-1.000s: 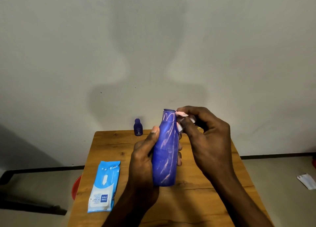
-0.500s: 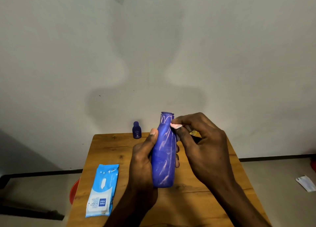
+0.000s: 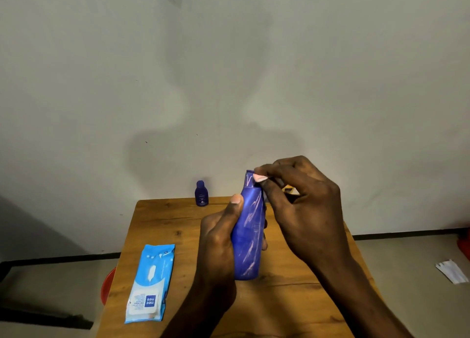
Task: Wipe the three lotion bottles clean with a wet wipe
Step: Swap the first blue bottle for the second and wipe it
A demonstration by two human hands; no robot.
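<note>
My left hand grips a tall blue lotion bottle, streaked with white, upright above the wooden table. My right hand pinches a small wet wipe against the bottle's neck, near its top. A small dark blue bottle stands at the table's far edge by the wall. A yellow object peeks out behind my right hand; I cannot tell what it is. A blue pack of wet wipes lies flat on the table's left side.
A grey wall rises right behind the table. Something red sits on the floor under the table's left edge. A white scrap lies on the floor at the right, with another red thing at the frame edge.
My right hand has slid the wipe slightly along the bottle's neck near the top. The left hand keeps the same grip. My head has tipped up a little.
</note>
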